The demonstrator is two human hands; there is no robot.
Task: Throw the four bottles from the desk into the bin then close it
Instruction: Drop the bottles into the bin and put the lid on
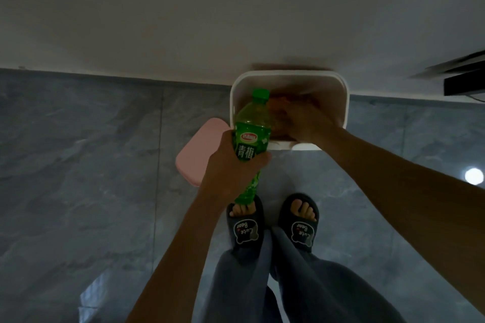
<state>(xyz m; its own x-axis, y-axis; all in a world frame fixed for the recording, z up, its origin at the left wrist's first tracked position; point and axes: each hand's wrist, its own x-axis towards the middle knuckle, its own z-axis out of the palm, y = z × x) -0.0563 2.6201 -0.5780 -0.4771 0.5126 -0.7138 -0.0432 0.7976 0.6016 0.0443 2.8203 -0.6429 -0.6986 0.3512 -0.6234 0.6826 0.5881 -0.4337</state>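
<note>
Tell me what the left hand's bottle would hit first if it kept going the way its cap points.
Probably the bin: the left hand aims the green bottle cap-first over the near rim into the opening, where orange contents and the blurred right hand sit. Depth is unclear.

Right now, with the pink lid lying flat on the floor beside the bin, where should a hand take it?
Grip the pink lid by its long left edge, coming from above-left: it lies flat, and its right side is hidden behind the left hand.
</note>
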